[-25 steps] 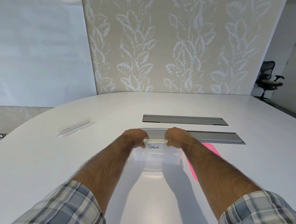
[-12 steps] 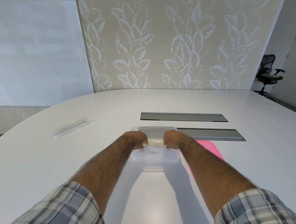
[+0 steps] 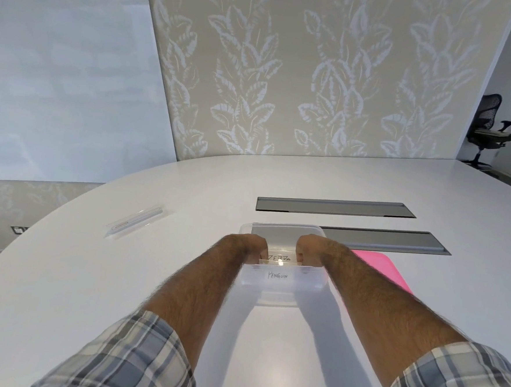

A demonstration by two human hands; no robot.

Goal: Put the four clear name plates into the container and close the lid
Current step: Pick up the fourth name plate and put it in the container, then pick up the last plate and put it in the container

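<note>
Both hands, left [image 3: 249, 247] and right [image 3: 311, 248], curl inside a clear rectangular plastic container [image 3: 283, 281] mid-tabletop, pinching a transparent plate marked "Zebra" [image 3: 279, 258]; a "Penguin" plate [image 3: 277, 275] shows through its near wall, a pink lid [image 3: 385, 270] lies flat beside it, another clear plate [image 3: 136, 222] near the glossy white table's [image 3: 91, 272] left edge

Both arms fwd, left hand [image 3: 249, 247] & right hand [image 3: 311, 248] curled knuckles-up, close together.
</note>
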